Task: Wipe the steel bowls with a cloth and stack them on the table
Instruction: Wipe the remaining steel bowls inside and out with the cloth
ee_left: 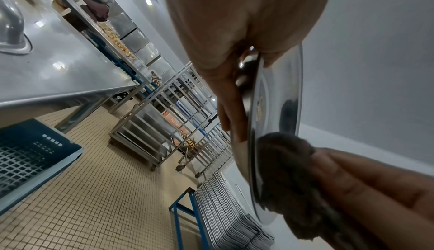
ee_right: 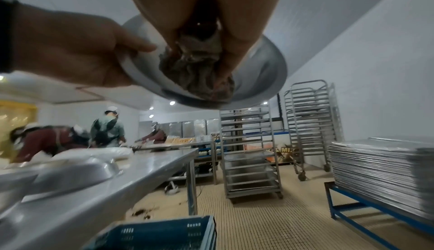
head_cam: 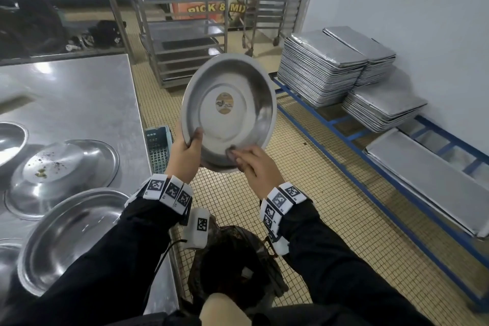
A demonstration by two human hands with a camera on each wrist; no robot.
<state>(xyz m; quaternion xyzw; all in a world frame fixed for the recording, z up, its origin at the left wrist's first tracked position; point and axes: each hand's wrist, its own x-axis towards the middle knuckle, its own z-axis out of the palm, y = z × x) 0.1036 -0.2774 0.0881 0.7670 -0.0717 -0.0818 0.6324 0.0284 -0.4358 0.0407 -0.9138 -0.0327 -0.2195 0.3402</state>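
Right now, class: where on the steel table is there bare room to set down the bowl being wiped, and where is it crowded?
Bare room: the far part of the steel table, beyond the overturned dirty bowl. Crowded: the near left, where that bowl, the near bowl and others at the left edge sit close. The left hand holds the held bowl.

- A steel bowl (head_cam: 228,111) is being held tilted above the tiled floor by the left hand (head_cam: 185,156), thumb inside the rim.
- A dark cloth (head_cam: 232,152) is being pressed against its lower inside by the right hand (head_cam: 255,167).
- Upturned bowls (head_cam: 60,174) are being kept on the steel table (head_cam: 79,92).
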